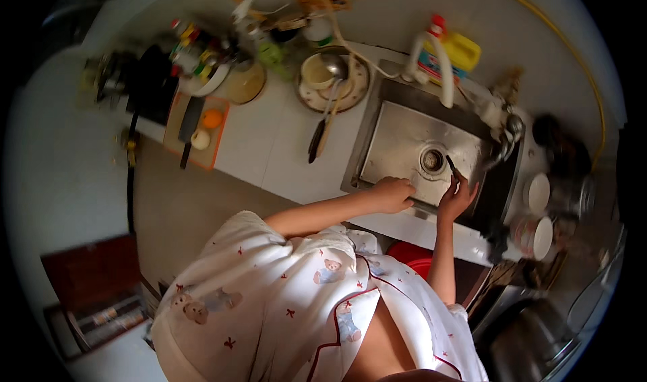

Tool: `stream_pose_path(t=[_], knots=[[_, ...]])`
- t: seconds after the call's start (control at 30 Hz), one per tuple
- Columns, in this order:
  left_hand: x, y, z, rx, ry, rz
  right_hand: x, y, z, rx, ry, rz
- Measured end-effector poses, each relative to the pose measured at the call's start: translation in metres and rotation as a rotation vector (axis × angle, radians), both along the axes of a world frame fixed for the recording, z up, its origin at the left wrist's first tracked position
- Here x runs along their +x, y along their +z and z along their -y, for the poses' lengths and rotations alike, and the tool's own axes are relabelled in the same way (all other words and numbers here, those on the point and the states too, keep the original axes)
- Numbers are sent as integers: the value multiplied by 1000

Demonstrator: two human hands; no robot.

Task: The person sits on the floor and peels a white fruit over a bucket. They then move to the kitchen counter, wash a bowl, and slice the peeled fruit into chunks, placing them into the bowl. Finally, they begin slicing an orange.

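Over the near part of a stainless steel sink (391, 139), my right hand (456, 197) holds a slim dark tool (451, 163), perhaps a peeler or small knife. Its dark end points up toward the drain (432, 160), slightly to the drain's right. My left hand (393, 195) hovers at the sink's near edge with curled fingers. Whether anything is inside those fingers cannot be made out. A white curved faucet (446, 78) reaches over the sink's back rim.
Left on the counter (247, 152), a cutting board (174, 121) bears a cleaver (191, 119), an orange (212, 118) and a pale round fruit or vegetable (200, 139). A plate (361, 91) holds a bowl (316, 73) and a ladle (333, 67). A yellow jug (462, 53) stands behind the sink.
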State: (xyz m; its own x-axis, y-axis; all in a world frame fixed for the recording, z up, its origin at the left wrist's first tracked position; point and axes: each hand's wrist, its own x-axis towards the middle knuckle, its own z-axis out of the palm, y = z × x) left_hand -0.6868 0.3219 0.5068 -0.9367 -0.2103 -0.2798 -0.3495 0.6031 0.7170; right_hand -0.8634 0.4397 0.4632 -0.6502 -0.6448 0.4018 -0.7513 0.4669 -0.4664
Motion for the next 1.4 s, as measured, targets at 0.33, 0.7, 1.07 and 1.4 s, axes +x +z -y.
stream_pose_path(t=[0.33,0.7,1.07,1.4], knots=[[147,27,34,33,289,-108,105,106,109,-120,297,-140],[362,42,150,99,632,-241,359,213,421,-666,470,-136],[530,22,215,223,804,-208,441,78,584,-298,456,-473],[561,12,219,165,665,-284,451,88,585,100,512,-741]])
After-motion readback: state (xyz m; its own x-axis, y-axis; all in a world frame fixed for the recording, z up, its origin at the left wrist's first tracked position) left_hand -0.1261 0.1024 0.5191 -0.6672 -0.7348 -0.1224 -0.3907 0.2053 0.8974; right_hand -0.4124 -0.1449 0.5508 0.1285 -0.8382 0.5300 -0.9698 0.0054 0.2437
